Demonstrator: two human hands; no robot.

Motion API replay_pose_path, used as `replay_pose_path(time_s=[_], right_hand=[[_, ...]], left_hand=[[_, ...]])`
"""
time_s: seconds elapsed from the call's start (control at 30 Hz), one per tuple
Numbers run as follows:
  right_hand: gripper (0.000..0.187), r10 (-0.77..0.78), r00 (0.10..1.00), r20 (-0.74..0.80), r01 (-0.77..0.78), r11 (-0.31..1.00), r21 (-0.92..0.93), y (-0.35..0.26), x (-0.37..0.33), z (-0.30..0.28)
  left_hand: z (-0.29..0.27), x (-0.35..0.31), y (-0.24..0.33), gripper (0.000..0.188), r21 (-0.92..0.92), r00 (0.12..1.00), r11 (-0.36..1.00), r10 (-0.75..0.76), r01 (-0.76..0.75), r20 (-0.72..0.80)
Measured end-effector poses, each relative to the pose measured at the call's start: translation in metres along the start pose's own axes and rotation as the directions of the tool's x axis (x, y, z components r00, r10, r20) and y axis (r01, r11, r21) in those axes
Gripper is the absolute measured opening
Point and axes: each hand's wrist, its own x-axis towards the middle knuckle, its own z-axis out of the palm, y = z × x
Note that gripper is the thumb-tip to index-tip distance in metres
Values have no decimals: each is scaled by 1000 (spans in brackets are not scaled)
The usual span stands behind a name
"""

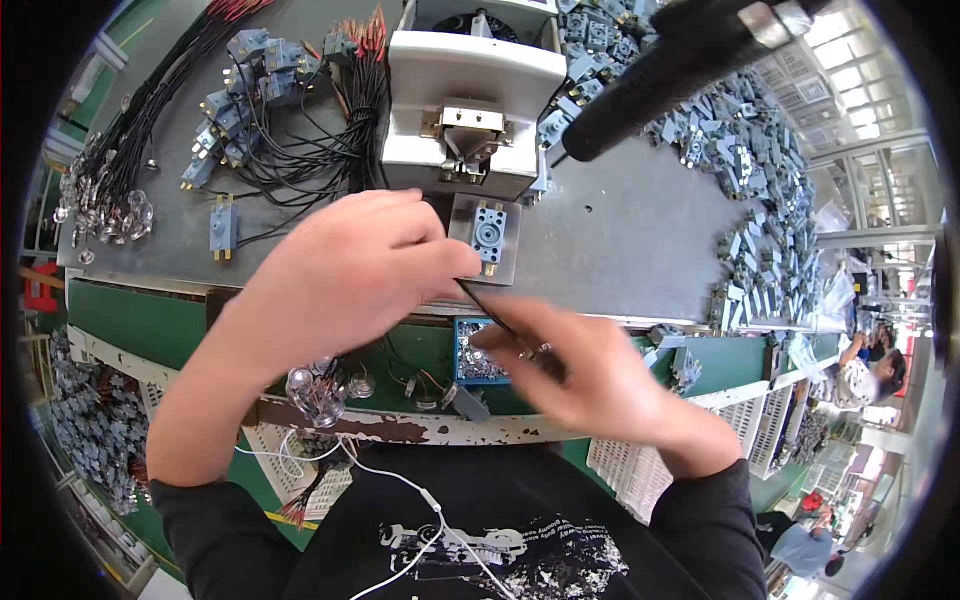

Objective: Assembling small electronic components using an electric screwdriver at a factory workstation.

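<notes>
My left hand (365, 260) is closed in a pinch, its fingertips just below a small grey-blue plastic part with brass terminals (488, 230). That part sits on a metal plate (508, 268) in front of a white bench machine (470, 80). A thin black wire (483, 305) runs from those fingertips down to my right hand (595, 375), which is closed on it and smeared by motion. A small shiny piece shows by the right fingers, too blurred to name. Beneath them lies a blue tray (470, 378) of small metal pieces, partly covered by the right hand.
Grey-blue parts with black wires (235, 110) lie back left, beside wires with clear round ends (110, 210). A large heap of grey-blue parts (740, 170) covers the right side. A black tube (660, 90) juts in from above. A white cable (430, 497) hangs before me.
</notes>
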Motion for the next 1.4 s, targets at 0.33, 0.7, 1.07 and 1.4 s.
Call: replay_pose_path(time_s=[0.33, 0.7, 1.07, 1.4], right_hand=[[50, -175, 979, -101, 174, 985, -12, 49, 27, -27], [45, 26, 998, -60, 20, 750, 661, 56, 23, -9], [48, 29, 907, -420, 250, 765, 594, 52, 26, 28], [33, 169, 976, -137, -119, 942, 314, 46, 29, -14]], left_hand=[[2, -7, -6, 22, 47, 971, 979, -204, 199, 121], [-6, 14, 10, 18, 152, 999, 988, -15, 9, 38], [-3, 6, 13, 17, 12, 988, 988, -157, 157, -4], [1, -1, 23, 14, 60, 978, 982, -186, 181, 90]])
